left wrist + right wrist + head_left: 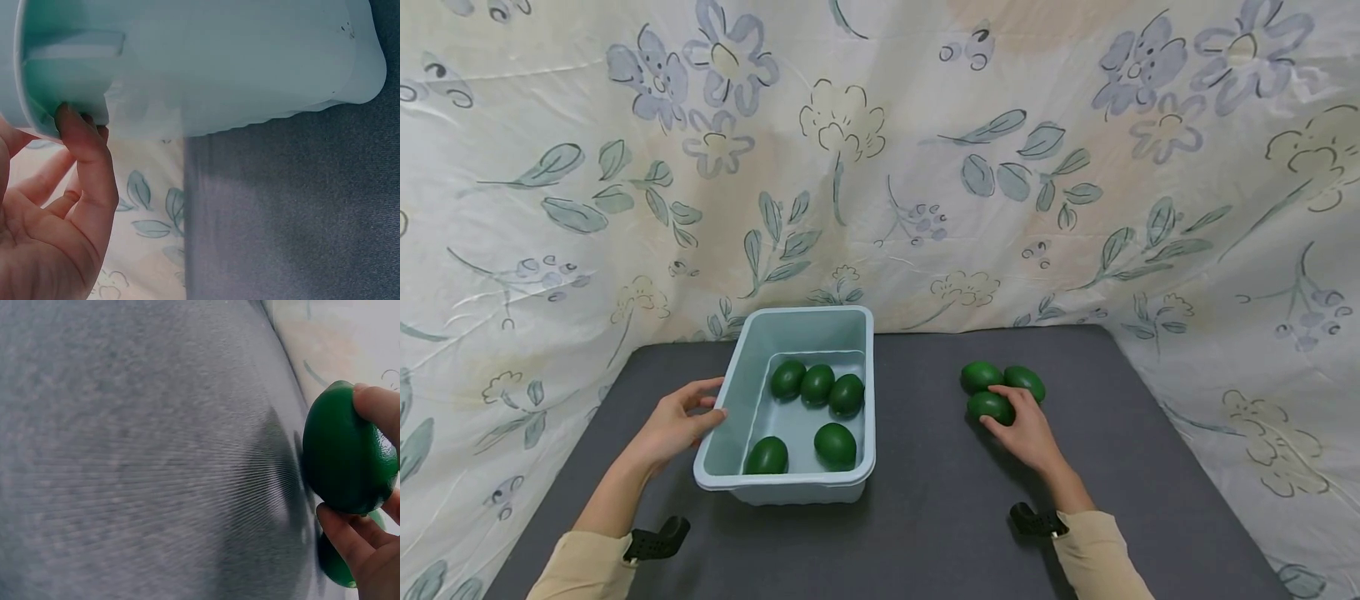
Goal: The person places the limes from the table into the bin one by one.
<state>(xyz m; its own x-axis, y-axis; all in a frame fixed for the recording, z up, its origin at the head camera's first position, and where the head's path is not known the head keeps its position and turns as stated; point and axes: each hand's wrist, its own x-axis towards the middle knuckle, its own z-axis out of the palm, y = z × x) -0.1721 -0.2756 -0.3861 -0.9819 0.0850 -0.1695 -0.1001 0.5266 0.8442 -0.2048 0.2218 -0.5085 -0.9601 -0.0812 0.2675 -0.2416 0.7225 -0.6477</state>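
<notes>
A pale blue plastic bin (786,481) stands on the table, with several dark green limes (817,385) lying loose inside. My left hand (673,427) grips the bin's left rim; in the left wrist view, fingers (94,169) hook beneath the lip. Over to the right, my right hand (1028,429) holds a lime (991,407) between thumb and fingers. The right wrist view shows this lime (344,450) up close, glossy with a small nub at one end. Two more limes, one at the back left (981,377) and one at the right (1025,382), lie just behind it.
The dark grey table (925,517) runs between the bin and the limes on the right. A floral cloth (910,167) hangs behind the table and along its sides. Each wrist wears a black strap-on device (658,539).
</notes>
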